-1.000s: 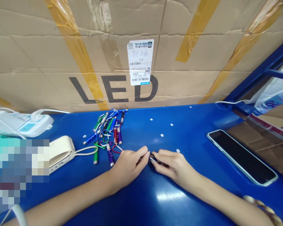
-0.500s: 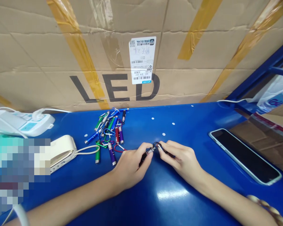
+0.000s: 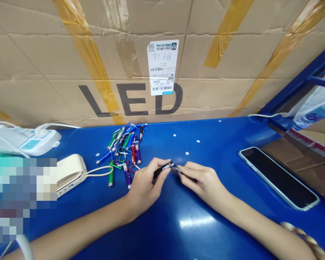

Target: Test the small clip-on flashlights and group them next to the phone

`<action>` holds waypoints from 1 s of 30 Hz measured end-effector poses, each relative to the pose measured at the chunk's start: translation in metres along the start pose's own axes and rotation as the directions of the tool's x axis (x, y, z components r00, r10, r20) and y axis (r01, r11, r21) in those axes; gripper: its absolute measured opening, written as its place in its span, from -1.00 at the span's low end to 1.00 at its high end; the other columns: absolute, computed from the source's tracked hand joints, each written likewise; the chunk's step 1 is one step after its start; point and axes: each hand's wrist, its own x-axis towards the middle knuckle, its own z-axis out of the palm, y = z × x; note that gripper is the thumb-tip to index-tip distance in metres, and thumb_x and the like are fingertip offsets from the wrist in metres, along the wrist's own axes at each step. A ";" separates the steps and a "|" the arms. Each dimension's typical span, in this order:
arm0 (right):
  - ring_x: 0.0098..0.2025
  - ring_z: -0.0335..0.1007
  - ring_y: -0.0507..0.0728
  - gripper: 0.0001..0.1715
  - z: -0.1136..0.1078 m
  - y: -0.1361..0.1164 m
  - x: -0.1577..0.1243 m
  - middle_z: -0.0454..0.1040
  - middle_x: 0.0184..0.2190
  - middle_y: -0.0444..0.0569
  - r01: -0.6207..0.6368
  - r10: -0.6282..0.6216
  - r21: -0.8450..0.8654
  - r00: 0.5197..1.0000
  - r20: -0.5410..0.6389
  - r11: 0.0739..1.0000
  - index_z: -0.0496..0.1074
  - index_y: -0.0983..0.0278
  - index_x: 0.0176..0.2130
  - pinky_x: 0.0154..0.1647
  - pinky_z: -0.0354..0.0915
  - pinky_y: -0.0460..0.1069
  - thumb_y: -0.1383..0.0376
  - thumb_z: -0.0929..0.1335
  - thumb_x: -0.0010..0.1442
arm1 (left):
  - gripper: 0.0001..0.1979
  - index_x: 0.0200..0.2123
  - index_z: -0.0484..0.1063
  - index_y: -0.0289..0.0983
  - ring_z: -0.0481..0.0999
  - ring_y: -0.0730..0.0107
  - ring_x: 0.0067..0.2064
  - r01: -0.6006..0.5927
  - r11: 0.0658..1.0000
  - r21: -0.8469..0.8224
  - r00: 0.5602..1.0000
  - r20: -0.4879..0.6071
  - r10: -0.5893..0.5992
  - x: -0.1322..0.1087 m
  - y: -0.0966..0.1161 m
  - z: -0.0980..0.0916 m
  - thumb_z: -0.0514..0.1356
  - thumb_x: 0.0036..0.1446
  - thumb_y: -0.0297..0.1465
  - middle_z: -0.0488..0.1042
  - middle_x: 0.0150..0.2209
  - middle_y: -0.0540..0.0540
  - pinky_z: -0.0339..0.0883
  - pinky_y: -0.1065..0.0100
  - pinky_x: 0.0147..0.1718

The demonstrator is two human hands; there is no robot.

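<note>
My left hand (image 3: 146,186) pinches a small black keychain flashlight (image 3: 162,168) just above the blue table (image 3: 178,224). Its silver end points right, toward my right hand (image 3: 202,182). That hand's fingertips are pressed together at the flashlight's tip, on a small part I cannot make out. A pile of several more keychain flashlights (image 3: 124,150) in green, blue, purple and red, with carabiner clips, lies just left of my left hand.
A large cardboard box (image 3: 162,57) marked LED stands along the table's back edge. A smartphone (image 3: 277,177) lies face up at the right. A cream power bank (image 3: 70,173) with a cord and a white power strip (image 3: 24,141) sit at the left.
Both hands have lifted slightly off the table. The black flashlight, earlier mostly hidden between the fingertips, now shows in my left hand, tilted with its silver end to the right.
</note>
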 end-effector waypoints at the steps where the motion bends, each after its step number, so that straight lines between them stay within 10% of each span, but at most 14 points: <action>1: -0.47 0.31 0.01 -0.70 0.000 0.000 0.000 0.37 -0.48 -0.07 -0.001 0.000 0.015 1.000 0.015 1.000 0.50 0.31 -0.16 -0.43 0.30 -0.10 0.30 0.21 0.29 | -0.86 -0.17 0.31 -0.23 0.57 0.38 -0.24 0.017 1.000 -0.019 0.999 -0.037 -0.018 0.000 0.000 0.000 0.05 0.22 -0.36 0.57 -0.25 -0.06 0.38 0.42 -0.29; 7: -0.26 0.39 0.06 -0.27 -0.004 -0.009 0.004 0.42 -0.14 0.03 -0.061 0.063 0.133 0.998 -0.014 0.989 0.09 0.23 0.26 -0.27 0.41 -0.04 0.24 0.35 0.16 | -0.90 -0.27 0.25 -0.22 0.56 0.39 -0.28 -0.004 0.992 -0.123 0.996 0.084 0.014 0.000 -0.003 0.001 0.13 0.15 -0.37 0.52 -0.32 -0.04 0.36 0.44 -0.33; 13: 0.13 0.24 0.20 -0.64 -0.008 -0.009 0.006 0.31 0.10 0.09 0.021 -0.023 0.078 0.999 0.022 0.997 0.40 0.16 0.05 0.10 0.24 0.17 0.26 0.25 0.27 | -0.82 -0.19 0.10 -0.21 0.41 0.47 -0.45 0.022 0.974 -0.224 0.979 0.205 0.025 0.002 0.001 -0.002 0.08 0.17 -0.39 0.36 -0.50 0.09 0.27 0.44 -0.41; 20: -0.15 0.42 0.10 -0.67 -0.005 -0.006 0.006 0.51 -0.22 0.00 -0.045 0.037 0.155 0.998 0.056 0.987 0.40 0.20 0.03 -0.08 0.35 0.03 0.27 0.25 0.28 | -0.84 -0.38 0.12 -0.21 0.28 0.48 -0.47 0.050 0.992 -0.117 0.955 0.297 -0.013 0.006 0.009 -0.008 -0.11 0.26 -0.35 0.24 -0.41 0.01 0.23 0.38 -0.41; 26: -0.29 0.43 0.09 -0.56 0.001 -0.014 0.004 0.48 -0.32 0.00 -0.046 0.017 0.151 0.982 0.186 0.987 0.29 0.25 0.15 -0.19 0.38 0.02 0.23 0.17 0.33 | -0.89 -0.14 -0.01 -0.19 0.35 0.42 -0.35 0.114 0.967 -0.228 0.931 0.365 -0.024 0.005 0.006 -0.003 -0.15 0.30 -0.32 0.30 -0.42 0.03 0.24 0.37 -0.30; 30: -0.28 0.39 0.07 -0.56 -0.001 -0.012 0.007 0.46 -0.32 -0.02 -0.067 0.049 0.133 0.989 0.137 0.989 0.29 0.28 0.15 -0.20 0.37 0.00 0.28 0.20 0.31 | -0.90 -0.17 -0.01 -0.19 0.19 0.49 -0.48 0.157 0.958 -0.238 0.980 0.160 -0.121 0.005 0.004 -0.002 -0.12 0.27 -0.32 0.16 -0.51 0.12 0.13 0.43 -0.43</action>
